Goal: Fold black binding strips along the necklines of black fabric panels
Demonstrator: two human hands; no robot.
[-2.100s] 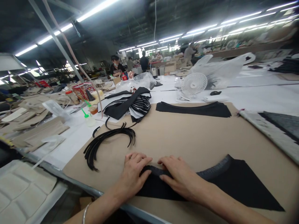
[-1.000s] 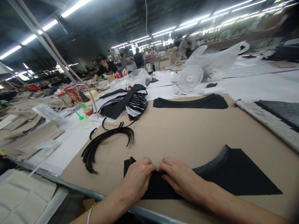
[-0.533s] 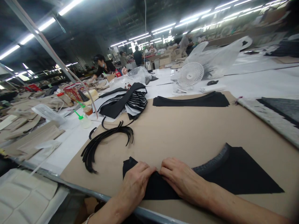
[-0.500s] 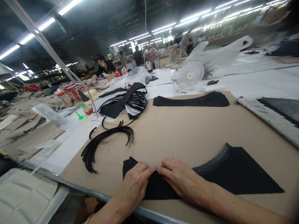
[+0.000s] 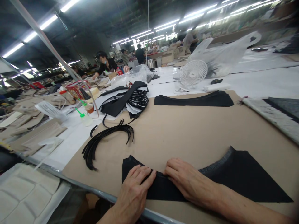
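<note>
A black fabric panel (image 5: 247,180) with a curved upper edge lies in front of me. Along the right part of that curve runs a grey, shinier folded strip (image 5: 217,163). My left hand (image 5: 137,185) rests on the panel's left part, its fingers laid over the cloth just below the curve. To its right, my right hand (image 5: 187,179) has curled fingers closed on the curved edge near the middle. The fingertips of the right hand are partly hidden against the cloth.
Brown board (image 5: 173,130) covers the table. Black curved strips (image 5: 102,138) lie left, before a pile of striped and black pieces (image 5: 126,101). Another black piece (image 5: 193,99) lies at the back, near a white fan (image 5: 193,73). Green-tipped bottles (image 5: 85,118) stand left. A person sits beyond.
My left hand has drawn back from the edge, and its fingers have gone from pinching to lying on the panel. My right hand stays at the edge. The view has shifted slightly.
</note>
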